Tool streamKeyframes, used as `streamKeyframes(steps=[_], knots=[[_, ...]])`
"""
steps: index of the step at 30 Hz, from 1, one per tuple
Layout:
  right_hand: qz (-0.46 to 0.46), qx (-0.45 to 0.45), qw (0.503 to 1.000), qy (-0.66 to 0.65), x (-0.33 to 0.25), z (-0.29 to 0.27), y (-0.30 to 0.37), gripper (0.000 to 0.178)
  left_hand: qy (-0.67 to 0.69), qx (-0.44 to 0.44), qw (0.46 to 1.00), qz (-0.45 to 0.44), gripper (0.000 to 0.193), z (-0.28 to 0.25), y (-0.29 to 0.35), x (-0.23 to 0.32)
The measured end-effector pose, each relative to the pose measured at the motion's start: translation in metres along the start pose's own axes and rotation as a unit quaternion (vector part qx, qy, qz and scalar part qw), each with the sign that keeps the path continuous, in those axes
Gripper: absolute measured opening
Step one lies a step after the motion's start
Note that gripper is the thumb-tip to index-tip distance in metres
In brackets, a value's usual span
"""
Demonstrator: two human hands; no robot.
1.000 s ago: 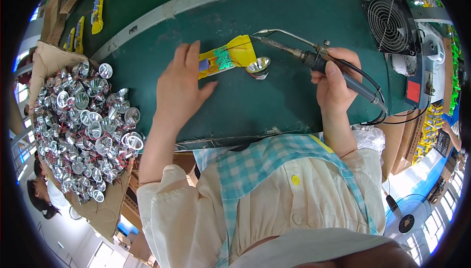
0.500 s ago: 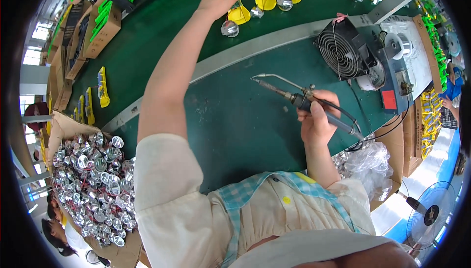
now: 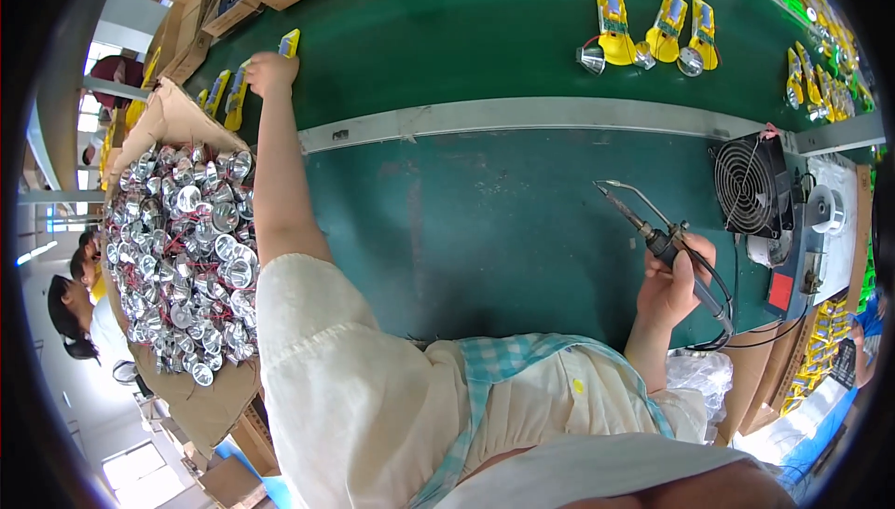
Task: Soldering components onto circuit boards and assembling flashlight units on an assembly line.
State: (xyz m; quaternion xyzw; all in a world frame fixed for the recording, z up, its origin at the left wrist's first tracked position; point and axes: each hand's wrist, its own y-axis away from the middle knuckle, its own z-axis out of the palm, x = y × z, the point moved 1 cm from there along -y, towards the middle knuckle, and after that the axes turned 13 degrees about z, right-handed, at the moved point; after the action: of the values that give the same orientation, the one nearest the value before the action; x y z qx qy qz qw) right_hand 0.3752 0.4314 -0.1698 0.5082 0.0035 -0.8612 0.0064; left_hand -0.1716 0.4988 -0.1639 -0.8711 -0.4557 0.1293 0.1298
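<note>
At the far left of the green belt, my left hand (image 3: 272, 73) is closed over a yellow lamp housing (image 3: 290, 44). The housing's upper end sticks out past the hand; its lower part and my fingertips are hidden. More yellow lamp housings (image 3: 236, 101) lie just left of that hand. In front of my body, my right hand (image 3: 673, 285) is wrapped round a soldering iron (image 3: 664, 246) with a thin curved metal tube beside its tip. The iron's tip points up and left, above the green worktop (image 3: 485, 229), touching nothing.
A cardboard box (image 3: 177, 117) of silvery reflector cups (image 3: 200, 248) stands at my left. Three yellow housings with reflectors (image 3: 615, 29) lie on the belt (image 3: 447, 34) to the right. A black fan (image 3: 750, 183) and a solder wire spool (image 3: 825, 209) stand right. A metal rail (image 3: 522, 110) borders the belt.
My left hand has let go of a yellow housing with a reflector and moved left to another yellow housing. My right hand still holds the soldering iron. The view has turned left.
</note>
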Motion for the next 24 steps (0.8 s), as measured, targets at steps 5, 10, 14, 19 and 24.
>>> streamKeyframes(steps=[5, 10, 14, 19, 24], knots=[[0.018, 0.015, 1.000, 0.014, 0.009, 0.000, -0.002, 0.020, 0.079, -0.127, 0.984, 0.097, 0.057, 0.016, 0.011, -0.027], [-0.006, -0.004, 1.000, -0.006, 0.003, -0.002, 0.001, 0.019, 0.200, -0.054, 0.936, 0.284, 0.035, -0.082, 0.139, 0.033], [-0.003, -0.015, 1.000, -0.021, 0.003, -0.001, 0.004, 0.019, 0.347, -0.035, 0.828, 0.439, 0.044, -0.127, 0.286, 0.037], [0.016, -0.053, 0.998, -0.026, 0.006, 0.001, 0.005, 0.019, 0.374, -0.086, 0.826, 0.413, 0.054, -0.112, 0.335, 0.034], [0.001, -0.040, 0.999, -0.010, 0.008, -0.001, 0.006, 0.019, 0.220, 0.174, 0.898, 0.340, 0.036, -0.107, 0.215, -0.060]])
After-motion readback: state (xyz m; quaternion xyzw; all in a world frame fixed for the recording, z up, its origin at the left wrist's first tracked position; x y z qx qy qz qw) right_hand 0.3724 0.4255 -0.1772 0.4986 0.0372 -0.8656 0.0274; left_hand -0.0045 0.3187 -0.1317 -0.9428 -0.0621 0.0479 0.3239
